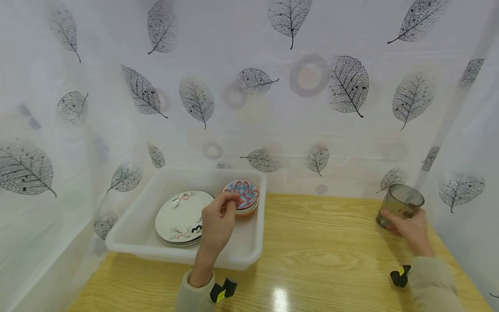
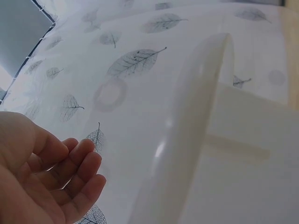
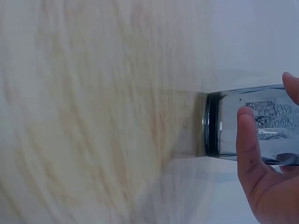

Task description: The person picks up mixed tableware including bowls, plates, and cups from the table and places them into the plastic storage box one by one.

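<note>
At the back right of the table, my right hand point(image 1: 415, 229) holds a smoky, see-through glass tumbler point(image 1: 393, 205) upright, thumb on one side and fingers on the other. In the right wrist view the thick base of the glass point(image 3: 214, 123) is close to the wood. My left hand point(image 1: 218, 223) hovers above the white plastic tub point(image 1: 243, 256) with loosely curled fingers and nothing in them. Just beyond its fingertips is a stack of small bowls or dishes, the top one red and blue patterned point(image 1: 248, 200). White plates point(image 1: 177, 216) lie stacked to its left in the tub.
The wooden table point(image 1: 319, 247) stretches between the tub and the glass. A pale curtain point(image 1: 265, 125) with dark leaf prints closes off the back and both sides, near the tub's far rim and the glass.
</note>
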{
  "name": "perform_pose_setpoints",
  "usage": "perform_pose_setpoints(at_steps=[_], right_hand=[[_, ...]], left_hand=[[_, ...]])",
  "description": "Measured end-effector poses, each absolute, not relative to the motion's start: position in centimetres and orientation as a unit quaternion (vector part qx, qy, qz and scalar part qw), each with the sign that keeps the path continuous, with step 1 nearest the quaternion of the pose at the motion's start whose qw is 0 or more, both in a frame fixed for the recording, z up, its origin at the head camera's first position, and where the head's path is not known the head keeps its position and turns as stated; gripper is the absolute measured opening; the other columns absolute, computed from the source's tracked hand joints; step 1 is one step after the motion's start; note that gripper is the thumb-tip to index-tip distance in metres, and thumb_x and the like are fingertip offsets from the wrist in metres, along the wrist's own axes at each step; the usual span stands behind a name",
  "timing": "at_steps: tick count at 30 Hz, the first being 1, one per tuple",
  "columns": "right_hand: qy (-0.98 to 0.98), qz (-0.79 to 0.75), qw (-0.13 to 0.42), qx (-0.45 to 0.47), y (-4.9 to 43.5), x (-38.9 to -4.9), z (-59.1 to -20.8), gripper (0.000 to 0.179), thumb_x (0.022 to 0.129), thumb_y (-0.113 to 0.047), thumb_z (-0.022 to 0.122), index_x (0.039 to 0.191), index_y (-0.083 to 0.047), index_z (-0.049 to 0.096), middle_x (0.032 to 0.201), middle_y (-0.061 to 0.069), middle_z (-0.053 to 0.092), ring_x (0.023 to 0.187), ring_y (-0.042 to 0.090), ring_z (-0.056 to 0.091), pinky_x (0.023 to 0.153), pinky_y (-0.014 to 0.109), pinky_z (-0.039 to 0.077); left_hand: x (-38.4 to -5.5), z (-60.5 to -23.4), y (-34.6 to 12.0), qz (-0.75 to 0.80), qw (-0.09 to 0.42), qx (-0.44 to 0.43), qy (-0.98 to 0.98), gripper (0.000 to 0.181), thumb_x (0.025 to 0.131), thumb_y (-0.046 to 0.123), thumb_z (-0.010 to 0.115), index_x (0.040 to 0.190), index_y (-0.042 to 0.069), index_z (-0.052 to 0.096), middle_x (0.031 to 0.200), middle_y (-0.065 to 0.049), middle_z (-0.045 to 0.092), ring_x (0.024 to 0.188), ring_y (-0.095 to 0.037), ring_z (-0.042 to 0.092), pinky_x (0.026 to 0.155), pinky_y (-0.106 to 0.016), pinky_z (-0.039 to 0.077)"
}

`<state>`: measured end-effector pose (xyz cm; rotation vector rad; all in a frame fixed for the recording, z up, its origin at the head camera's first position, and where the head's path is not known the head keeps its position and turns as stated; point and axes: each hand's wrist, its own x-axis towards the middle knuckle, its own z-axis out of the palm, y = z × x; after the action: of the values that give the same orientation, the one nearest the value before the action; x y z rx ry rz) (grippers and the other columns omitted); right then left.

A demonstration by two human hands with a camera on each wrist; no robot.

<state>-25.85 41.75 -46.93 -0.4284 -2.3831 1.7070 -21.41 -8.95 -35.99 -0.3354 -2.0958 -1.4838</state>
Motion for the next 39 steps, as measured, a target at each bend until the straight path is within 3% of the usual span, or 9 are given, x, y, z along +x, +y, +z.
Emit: perform_pose_setpoints(at_steps=[11, 23, 39], right_hand=[[-0.81, 0.563, 0.08, -0.14, 40.0, -24.9, -46.9, 0.1, 0.094, -0.028, 0.068, 0.151, 0.004, -0.006, 0.137, 0.031, 0.024, 0.063, 0.009, 0.067, 0.06, 0.033, 0.06], [-0.811, 0.563, 0.066, -0.143, 38.2, -23.9, -46.6, 0.103, 0.093, -0.028, 0.069, 0.152, 0.003, -0.009, 0.133, 0.025, 0.031, 0.063, 0.013, 0.068, 0.061, 0.033, 0.06], [-0.821, 0.555, 0.062, -0.117, 36.6, -22.7, -47.0, 0.096, 0.095, -0.025, 0.067, 0.153, 0.004, -0.005, 0.143, 0.033, 0.024, 0.065, 0.014, 0.069, 0.061, 0.034, 0.06]], left_hand=[[-21.5, -36.2, -8.9, -0.546, 0.276, -0.126, -0.781, 0.016, 0.095, -0.004, 0.056, 0.099, -0.001, 0.071, 0.089, -0.004, 0.072, 0.083, -0.014, 0.068, 0.07, -0.023, 0.055], [-21.4, -36.1, -8.9, -0.544, 0.275, -0.126, -0.783, 0.016, 0.095, -0.004, 0.056, 0.099, 0.0, 0.071, 0.089, -0.004, 0.071, 0.082, -0.014, 0.067, 0.069, -0.023, 0.054], [-21.4, -36.1, -9.0, -0.546, 0.273, -0.127, -0.782, 0.017, 0.095, -0.003, 0.056, 0.099, 0.004, 0.071, 0.089, -0.004, 0.071, 0.082, -0.013, 0.067, 0.069, -0.023, 0.054]])
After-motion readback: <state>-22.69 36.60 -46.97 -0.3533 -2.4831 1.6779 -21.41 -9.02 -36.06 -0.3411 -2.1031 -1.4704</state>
